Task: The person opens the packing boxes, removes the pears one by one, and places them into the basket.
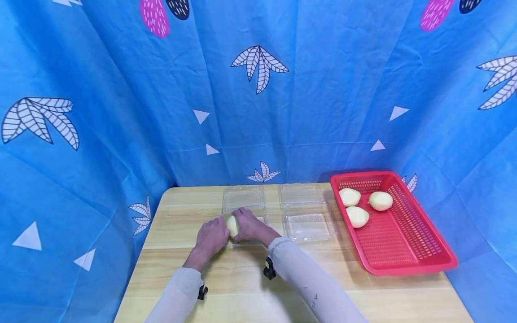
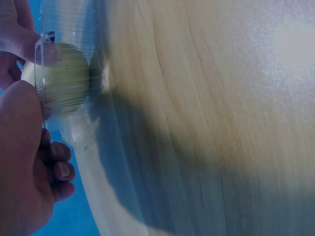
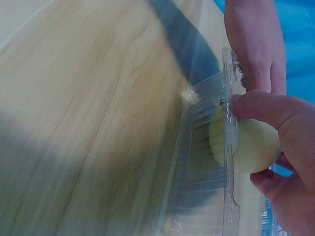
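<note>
My right hand (image 1: pixel 248 225) grips a pale yellow oval fruit (image 3: pixel 246 142) whose exact kind is hard to tell. Its thumb and fingers curl round the fruit, which sits partly inside a clear plastic box (image 3: pixel 202 147) at its near side. On the left, my left hand (image 1: pixel 213 234) holds the edge of the same box; in the left wrist view its thumb (image 2: pixel 22 98) lies by the rim and its fingers curl outside the box wall. Much of this box is hidden by the hands in the head view.
Three more clear plastic boxes stand on the wooden table: one behind (image 1: pixel 243 197), one at back right (image 1: pixel 300 195), one at right (image 1: pixel 308 226). A red basket (image 1: pixel 404 264) at far right holds three pale fruits (image 1: pixel 381 201). Blue curtains (image 1: pixel 323 89) enclose the table.
</note>
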